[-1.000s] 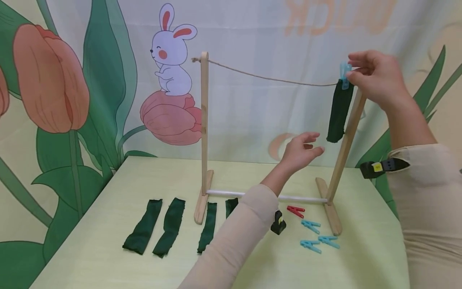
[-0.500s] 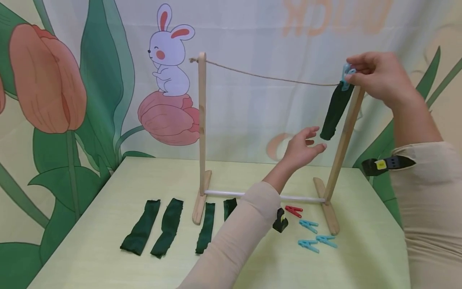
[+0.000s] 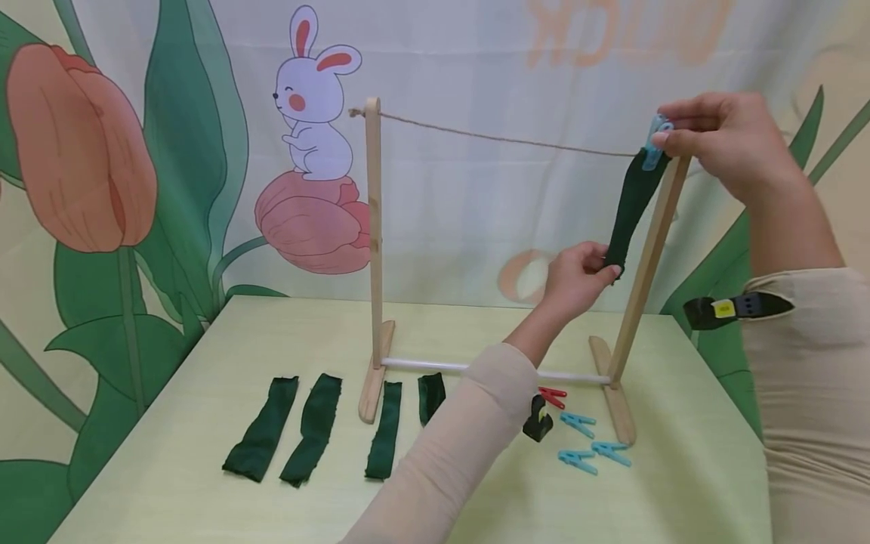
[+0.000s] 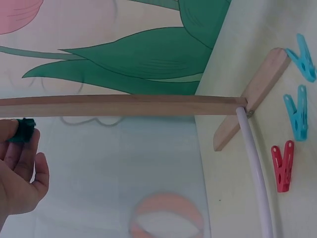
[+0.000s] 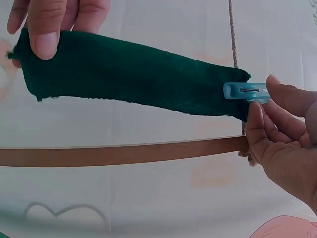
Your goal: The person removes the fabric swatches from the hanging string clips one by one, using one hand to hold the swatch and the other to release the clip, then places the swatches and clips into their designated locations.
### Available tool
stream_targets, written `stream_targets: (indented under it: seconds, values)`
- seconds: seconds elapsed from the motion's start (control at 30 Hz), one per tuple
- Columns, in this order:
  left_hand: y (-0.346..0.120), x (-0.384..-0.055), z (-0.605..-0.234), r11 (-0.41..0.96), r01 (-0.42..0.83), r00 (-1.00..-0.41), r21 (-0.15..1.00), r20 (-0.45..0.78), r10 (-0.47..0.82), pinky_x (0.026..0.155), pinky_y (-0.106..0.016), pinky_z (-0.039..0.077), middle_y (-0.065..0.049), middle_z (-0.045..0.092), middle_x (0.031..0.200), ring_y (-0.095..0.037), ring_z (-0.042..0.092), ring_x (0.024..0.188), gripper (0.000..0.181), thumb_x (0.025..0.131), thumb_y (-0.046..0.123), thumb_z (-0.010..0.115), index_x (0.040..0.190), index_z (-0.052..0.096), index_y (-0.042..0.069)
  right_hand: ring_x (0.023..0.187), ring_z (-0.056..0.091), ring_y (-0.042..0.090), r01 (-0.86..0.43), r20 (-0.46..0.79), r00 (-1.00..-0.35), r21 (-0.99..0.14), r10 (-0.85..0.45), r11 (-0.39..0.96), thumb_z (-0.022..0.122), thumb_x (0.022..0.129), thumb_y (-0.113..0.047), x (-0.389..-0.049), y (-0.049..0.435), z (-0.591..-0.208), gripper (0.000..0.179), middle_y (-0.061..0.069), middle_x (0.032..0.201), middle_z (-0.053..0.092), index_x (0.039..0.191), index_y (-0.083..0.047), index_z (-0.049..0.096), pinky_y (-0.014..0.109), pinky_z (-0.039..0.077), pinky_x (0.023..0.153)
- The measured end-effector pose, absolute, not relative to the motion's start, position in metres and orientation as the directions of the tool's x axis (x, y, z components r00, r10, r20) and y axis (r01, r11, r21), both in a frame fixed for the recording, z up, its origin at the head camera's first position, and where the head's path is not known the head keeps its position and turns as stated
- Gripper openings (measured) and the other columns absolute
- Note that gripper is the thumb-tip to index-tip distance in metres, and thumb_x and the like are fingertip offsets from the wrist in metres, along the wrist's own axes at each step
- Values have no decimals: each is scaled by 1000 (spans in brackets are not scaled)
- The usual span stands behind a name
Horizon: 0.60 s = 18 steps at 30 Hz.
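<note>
A dark green cloth strip (image 3: 630, 198) hangs from the cord (image 3: 503, 139) near the right post, with a light blue clothespin (image 3: 656, 143) over its top edge. My right hand (image 3: 737, 143) pinches that clothespin between thumb and fingers. Lower down, my left hand (image 3: 574, 278) pinches the strip's bottom end. The right wrist view shows the cloth (image 5: 133, 74) stretched between both hands, the left thumb lying across its end. Only a small bit of the green cloth (image 4: 22, 130) shows in the left wrist view.
The cord runs between two wooden posts (image 3: 374, 234) joined low by a white rod (image 3: 421, 365). Several green strips (image 3: 261, 429) lie on the table's left and middle, one partly behind my left sleeve. A red clothespin (image 3: 553, 397) and blue clothespins (image 3: 578, 461) lie by the right foot.
My left hand has risen slightly to the right and taken hold of the strip's lower end, which hung free before. My right hand stays at the clothespin.
</note>
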<state>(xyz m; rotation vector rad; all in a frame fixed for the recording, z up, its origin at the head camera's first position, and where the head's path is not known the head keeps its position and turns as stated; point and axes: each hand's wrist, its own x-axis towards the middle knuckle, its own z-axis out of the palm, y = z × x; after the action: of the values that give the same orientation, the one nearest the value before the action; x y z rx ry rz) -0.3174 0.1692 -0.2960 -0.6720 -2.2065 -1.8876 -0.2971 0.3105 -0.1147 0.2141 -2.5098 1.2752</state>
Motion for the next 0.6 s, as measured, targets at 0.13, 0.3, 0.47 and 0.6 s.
stream_targets:
  seconds: [0.13, 0.3, 0.47, 0.6]
  values:
    - [169, -314, -296, 122, 424, -894, 897, 394, 213, 62, -14, 43, 0, 65, 81, -3, 55, 72, 21, 85, 10, 68, 104, 66, 3, 86, 51, 6, -277, 354, -935, -764, 19, 582, 70, 83, -26, -297, 311, -116, 43, -10, 90, 59, 124, -15, 61, 23, 33, 86]
    - [167, -312, -295, 104, 373, -917, 922, 349, 195, 64, -15, 45, 3, 67, 82, -2, 58, 71, 19, 84, 12, 70, 102, 67, 6, 84, 53, 5, -277, 358, -933, -778, 36, 563, 72, 81, -24, -296, 309, -117, 39, -11, 89, 61, 119, -15, 63, 14, 37, 77]
    - [166, -312, -295, 68, 341, -927, 938, 324, 187, 67, -17, 44, 5, 66, 75, 0, 61, 63, 15, 83, 11, 71, 97, 67, 8, 81, 56, 3, -286, 362, -931, -792, 39, 539, 73, 80, -23, -297, 307, -118, 39, -12, 88, 62, 116, -14, 64, 10, 40, 70]
    - [165, -312, -296, 62, 334, -930, 940, 319, 184, 67, -17, 45, 5, 66, 75, 0, 61, 62, 15, 83, 11, 71, 97, 67, 8, 78, 58, 2, -291, 370, -928, -798, 47, 528, 74, 79, -21, -298, 305, -119, 37, -13, 85, 63, 114, -12, 65, 9, 41, 68]
